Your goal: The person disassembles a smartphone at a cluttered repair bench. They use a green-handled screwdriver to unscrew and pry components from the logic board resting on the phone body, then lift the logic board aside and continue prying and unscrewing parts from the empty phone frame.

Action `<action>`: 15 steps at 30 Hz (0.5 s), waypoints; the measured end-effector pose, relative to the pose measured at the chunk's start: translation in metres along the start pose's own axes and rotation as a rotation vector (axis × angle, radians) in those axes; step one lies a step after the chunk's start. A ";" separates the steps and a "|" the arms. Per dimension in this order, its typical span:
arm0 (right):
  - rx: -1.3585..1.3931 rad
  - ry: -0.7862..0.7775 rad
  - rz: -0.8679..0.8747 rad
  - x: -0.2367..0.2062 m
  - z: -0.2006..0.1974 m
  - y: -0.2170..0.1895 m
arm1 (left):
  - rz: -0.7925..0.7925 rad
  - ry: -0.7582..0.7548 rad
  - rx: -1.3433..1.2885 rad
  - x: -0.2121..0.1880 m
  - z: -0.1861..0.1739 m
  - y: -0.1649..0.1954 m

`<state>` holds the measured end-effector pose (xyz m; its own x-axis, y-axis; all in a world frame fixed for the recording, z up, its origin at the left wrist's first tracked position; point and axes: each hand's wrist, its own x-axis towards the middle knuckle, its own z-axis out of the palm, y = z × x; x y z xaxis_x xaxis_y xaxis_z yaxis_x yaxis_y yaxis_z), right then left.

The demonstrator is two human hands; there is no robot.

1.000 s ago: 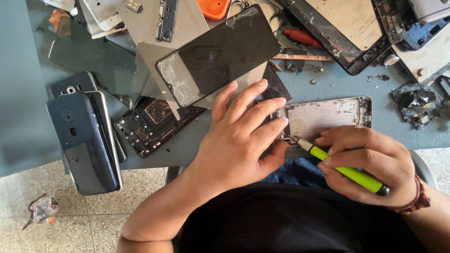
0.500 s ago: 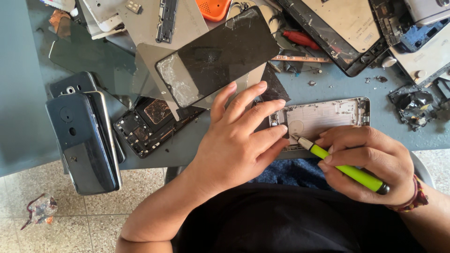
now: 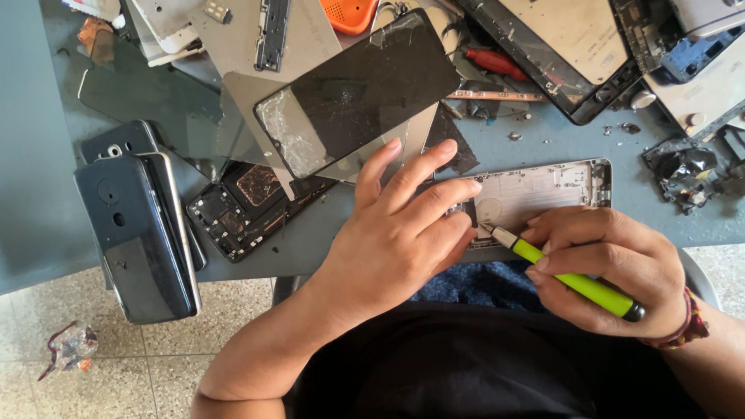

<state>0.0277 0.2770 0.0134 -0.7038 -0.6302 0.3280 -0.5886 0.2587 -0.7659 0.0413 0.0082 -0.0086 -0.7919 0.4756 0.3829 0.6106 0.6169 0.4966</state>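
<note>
Cluttered grey workbench (image 3: 46,194), strewn with phone parts. Left hand (image 3: 400,244) spread flat, pinning silver phone chassis (image 3: 543,190) at bench's near edge. Right hand (image 3: 613,268) wrapped around green screwdriver (image 3: 570,278), tip at chassis. Best kept upright, pressed steadily, chassis pinned firm.

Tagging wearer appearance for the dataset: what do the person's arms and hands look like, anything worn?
Both forearms bare, no gloves, no rings visible. The left hand has nothing worn on hand or wrist. The right hand has a dark red band around the wrist. A black garment covers the torso.
</note>
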 end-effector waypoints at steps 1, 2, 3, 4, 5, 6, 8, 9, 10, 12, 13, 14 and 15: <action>-0.002 0.007 0.006 0.000 0.000 0.000 | 0.001 0.001 -0.001 0.000 0.000 0.000; -0.004 0.015 0.013 -0.001 0.000 0.000 | 0.002 0.001 -0.002 0.000 0.000 0.000; 0.009 0.011 0.017 -0.001 0.000 0.000 | 0.001 0.001 -0.006 0.000 0.000 0.001; 0.020 0.007 0.021 -0.002 -0.001 0.000 | 0.004 0.001 -0.007 0.000 0.000 0.001; 0.031 0.004 0.026 -0.002 -0.002 0.000 | 0.008 0.003 -0.008 0.000 0.001 0.002; 0.040 -0.001 0.019 -0.003 -0.003 0.000 | 0.012 0.004 -0.008 0.000 0.001 0.002; 0.061 -0.010 0.004 -0.003 -0.004 0.001 | 0.014 0.005 -0.010 0.000 0.001 0.001; 0.059 -0.009 -0.004 -0.003 -0.004 0.002 | 0.015 0.006 -0.011 0.001 0.001 0.001; 0.056 -0.008 -0.012 -0.003 -0.004 0.003 | 0.012 0.007 -0.014 0.001 0.001 0.001; 0.067 -0.004 -0.025 -0.003 -0.004 0.004 | 0.006 0.011 -0.019 0.002 0.001 0.001; 0.080 0.000 -0.032 -0.002 -0.003 0.004 | 0.001 0.006 -0.021 0.002 0.000 0.001; 0.094 0.003 -0.039 -0.001 -0.003 0.005 | -0.005 0.002 -0.023 0.003 0.000 0.001; 0.088 -0.010 -0.041 -0.001 -0.004 0.005 | -0.011 -0.003 -0.025 0.003 0.000 0.001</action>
<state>0.0238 0.2813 0.0115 -0.6756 -0.6466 0.3543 -0.5791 0.1679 -0.7978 0.0394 0.0104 -0.0070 -0.7988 0.4708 0.3747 0.6014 0.6063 0.5203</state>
